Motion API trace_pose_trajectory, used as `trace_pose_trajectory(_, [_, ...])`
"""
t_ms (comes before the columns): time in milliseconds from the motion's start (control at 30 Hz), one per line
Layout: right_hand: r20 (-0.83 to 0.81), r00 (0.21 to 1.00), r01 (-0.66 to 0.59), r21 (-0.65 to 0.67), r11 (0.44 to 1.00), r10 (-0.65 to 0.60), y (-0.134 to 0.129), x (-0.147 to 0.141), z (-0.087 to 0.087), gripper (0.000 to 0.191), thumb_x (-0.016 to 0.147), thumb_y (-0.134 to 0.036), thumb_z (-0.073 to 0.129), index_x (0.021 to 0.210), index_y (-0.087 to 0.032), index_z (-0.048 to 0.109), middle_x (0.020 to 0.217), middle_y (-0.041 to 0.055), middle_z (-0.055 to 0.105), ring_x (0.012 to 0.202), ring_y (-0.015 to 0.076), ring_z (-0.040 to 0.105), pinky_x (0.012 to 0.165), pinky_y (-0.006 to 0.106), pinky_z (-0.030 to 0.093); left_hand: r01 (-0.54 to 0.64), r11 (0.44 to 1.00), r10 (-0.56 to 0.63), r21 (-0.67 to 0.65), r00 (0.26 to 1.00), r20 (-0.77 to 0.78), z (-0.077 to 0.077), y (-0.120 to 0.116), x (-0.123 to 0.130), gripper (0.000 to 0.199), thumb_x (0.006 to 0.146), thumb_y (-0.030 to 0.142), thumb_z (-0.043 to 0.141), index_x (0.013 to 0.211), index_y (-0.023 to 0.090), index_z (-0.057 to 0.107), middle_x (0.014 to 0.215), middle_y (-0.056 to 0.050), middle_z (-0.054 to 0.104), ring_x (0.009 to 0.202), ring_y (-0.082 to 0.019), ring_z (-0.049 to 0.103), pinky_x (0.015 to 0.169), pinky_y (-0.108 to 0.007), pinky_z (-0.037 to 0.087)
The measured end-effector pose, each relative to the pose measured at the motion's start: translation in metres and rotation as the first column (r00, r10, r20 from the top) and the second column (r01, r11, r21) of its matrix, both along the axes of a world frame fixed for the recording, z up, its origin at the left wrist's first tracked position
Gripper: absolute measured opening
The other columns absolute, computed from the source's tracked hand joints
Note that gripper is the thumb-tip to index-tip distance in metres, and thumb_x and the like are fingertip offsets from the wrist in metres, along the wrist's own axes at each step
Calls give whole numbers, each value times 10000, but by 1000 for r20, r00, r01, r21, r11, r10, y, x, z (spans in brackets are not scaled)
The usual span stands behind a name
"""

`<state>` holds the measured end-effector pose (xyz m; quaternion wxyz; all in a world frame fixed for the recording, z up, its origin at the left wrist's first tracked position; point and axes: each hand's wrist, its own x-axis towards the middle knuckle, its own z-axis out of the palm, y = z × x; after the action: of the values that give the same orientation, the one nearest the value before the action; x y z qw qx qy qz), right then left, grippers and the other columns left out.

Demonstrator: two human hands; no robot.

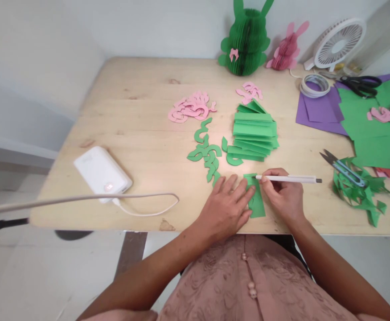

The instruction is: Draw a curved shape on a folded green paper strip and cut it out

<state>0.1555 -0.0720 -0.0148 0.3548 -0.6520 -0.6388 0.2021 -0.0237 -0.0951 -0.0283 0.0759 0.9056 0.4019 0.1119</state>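
Note:
A strip of green paper (257, 207) lies near the table's front edge. My left hand (226, 205) rests flat on its left side, fingers spread. Between the fingers of my right hand (285, 196) is a white pen (291, 179), its tip at the upper part of the strip. Just beyond my left fingers are several curved green paper cut-outs (211, 156). Past the strip sits a stack of folded green papers (253, 129). Part of the strip is hidden under my left hand.
Pink cut-outs (193, 107) lie farther back. At right are blue-handled snips (348, 173) on green scraps (365, 196), green sheets (378, 142), black scissors (360, 84) and tape rolls (315, 85). A power bank (101, 171) with a cable lies left. Paper rabbits (250, 40) and a fan (340, 44) stand behind.

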Motion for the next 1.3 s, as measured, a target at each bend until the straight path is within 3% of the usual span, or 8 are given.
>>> trace_pose_trajectory(1300, [13, 1000, 25, -22, 999, -25, -3, 2, 2, 151, 810, -316, 586, 740, -189, 627, 625, -2, 619, 469, 107, 472, 464, 238, 363, -1, 1000, 1, 14, 1000, 1, -1, 0, 0, 479, 931, 417, 459, 1351, 192, 505, 1409, -93, 490, 1315, -326, 382, 1083, -517, 287])
